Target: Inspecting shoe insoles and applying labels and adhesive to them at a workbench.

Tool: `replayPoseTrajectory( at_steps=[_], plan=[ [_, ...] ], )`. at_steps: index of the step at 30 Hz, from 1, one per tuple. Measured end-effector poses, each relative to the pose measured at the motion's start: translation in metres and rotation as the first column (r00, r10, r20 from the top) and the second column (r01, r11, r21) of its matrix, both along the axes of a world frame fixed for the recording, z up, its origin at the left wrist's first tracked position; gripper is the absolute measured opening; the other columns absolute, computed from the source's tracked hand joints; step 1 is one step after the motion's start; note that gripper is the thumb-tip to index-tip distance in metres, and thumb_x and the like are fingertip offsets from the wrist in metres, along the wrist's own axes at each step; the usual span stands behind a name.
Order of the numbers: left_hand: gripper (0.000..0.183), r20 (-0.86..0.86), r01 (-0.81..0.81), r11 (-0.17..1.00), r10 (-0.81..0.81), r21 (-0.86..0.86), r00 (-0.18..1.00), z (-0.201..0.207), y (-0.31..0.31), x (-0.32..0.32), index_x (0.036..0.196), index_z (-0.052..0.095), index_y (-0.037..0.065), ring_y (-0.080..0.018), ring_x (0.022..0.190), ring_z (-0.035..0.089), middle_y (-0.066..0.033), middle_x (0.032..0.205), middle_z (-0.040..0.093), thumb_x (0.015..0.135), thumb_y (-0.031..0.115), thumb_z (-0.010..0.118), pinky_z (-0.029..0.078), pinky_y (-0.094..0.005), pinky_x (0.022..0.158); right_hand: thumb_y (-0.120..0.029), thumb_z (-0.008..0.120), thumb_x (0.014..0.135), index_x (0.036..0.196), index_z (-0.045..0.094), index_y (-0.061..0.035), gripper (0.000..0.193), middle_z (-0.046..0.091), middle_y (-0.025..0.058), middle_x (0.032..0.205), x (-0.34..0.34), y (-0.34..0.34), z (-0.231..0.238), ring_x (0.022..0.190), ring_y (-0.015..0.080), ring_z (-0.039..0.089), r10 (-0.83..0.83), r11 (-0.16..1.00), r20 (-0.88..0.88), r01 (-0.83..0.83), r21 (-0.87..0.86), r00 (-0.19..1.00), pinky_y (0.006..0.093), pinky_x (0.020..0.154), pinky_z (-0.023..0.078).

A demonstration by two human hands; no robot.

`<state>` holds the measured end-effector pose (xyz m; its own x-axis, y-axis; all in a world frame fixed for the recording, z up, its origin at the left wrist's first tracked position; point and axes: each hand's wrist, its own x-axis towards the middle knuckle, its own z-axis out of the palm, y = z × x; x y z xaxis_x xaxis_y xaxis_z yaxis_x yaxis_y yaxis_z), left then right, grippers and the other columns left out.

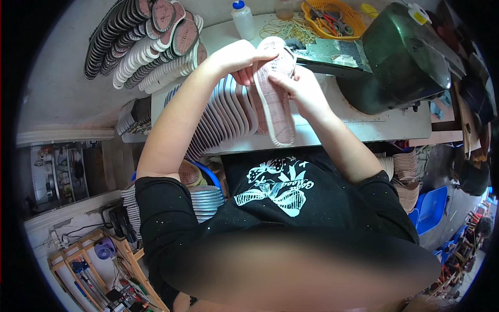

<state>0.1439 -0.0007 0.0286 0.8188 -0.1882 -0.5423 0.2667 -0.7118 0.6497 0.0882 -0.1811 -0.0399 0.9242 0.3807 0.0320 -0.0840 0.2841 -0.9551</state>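
Note:
Both of my hands hold a pinkish-brown shoe sole (280, 112) with a pale raised rim, tilted above the near edge of the white worktable (358, 130). My left hand (241, 60) grips its far end from the left, fingers partly behind it. My right hand (301, 88) pinches the right edge, thumb lying on the face. Just beyond the sole's far end is the narrow arm of a green sewing machine (400, 62); I cannot tell whether they touch. Left of the sole, a long row of similar soles (221, 114) leans on the table.
Stacked soles (150, 41) fill the far left. Behind my hands stand a blue-capped bottle (243, 21), tangled cord (288, 31) and a yellow basket (335, 21) of tools. More soles (205, 200) sit in a blue tub at my left; a blue plastic bin (432, 210) is at my right.

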Motion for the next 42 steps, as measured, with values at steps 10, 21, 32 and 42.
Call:
replayPoseTrajectory(
  at_steps=[10, 21, 32, 42],
  plan=[
    [0.037, 0.040, -0.080, 0.969, 0.092, -0.235, 0.995, -0.002, 0.000, -0.012, 0.069, 0.064, 0.006, -0.0041, 0.040, 0.051, -0.0002, 0.051, 0.056, 0.079, 0.041, 0.071, 0.040, -0.0179, 0.036, -0.022, 0.061, 0.090, 0.101, 0.061, 0.0019, 0.026, 0.066, 0.0047, 0.087, 0.024, -0.020, -0.017, 0.074, 0.0070, 0.059, 0.151, 0.980, -0.141, -0.167, -0.108, 0.978, 0.0212, 0.070, 0.047],
    [0.036, 0.118, -0.198, 0.957, 0.226, -0.212, 0.967, -0.010, -0.002, 0.012, 0.071, 0.065, 0.006, -0.0043, 0.038, 0.044, 0.0010, 0.050, 0.052, 0.080, 0.040, 0.070, 0.035, -0.0187, 0.035, -0.028, 0.058, 0.092, 0.098, 0.062, -0.0008, 0.028, 0.064, 0.0018, 0.071, 0.006, -0.061, -0.004, 0.052, 0.0073, 0.059, 0.246, 0.955, -0.195, -0.272, -0.120, 0.949, 0.0163, 0.046, 0.042],
    [0.048, -0.008, -0.012, 0.004, 0.557, -1.000, 0.830, -0.025, -0.053, -0.069, 0.123, 0.046, -0.005, -0.0297, 0.094, 0.063, -0.0267, 0.110, 0.059, 0.095, 0.034, 0.039, 0.052, -0.0403, 0.082, -0.040, 0.060, 0.088, 0.074, 0.060, -0.0052, 0.037, 0.055, -0.0005, 0.057, -0.005, -0.006, 0.053, 0.042, 0.0041, 0.046, 0.218, 0.970, -0.052, -0.222, -0.097, 0.975, 0.0172, 0.039, 0.034],
    [0.033, -0.452, -0.209, -0.608, 0.279, -0.766, 0.847, -0.004, -0.041, -0.103, 0.102, 0.053, -0.003, -0.0270, 0.073, 0.061, -0.0131, 0.080, 0.060, 0.091, 0.023, 0.037, 0.053, -0.0383, 0.066, -0.009, 0.069, 0.081, 0.091, 0.065, 0.0006, 0.015, 0.063, 0.0061, 0.098, -0.036, -0.019, 0.063, 0.089, 0.0162, 0.058, -0.035, 0.999, 0.601, 0.045, -0.002, 0.799, 0.0250, 0.073, 0.045]
  ],
)
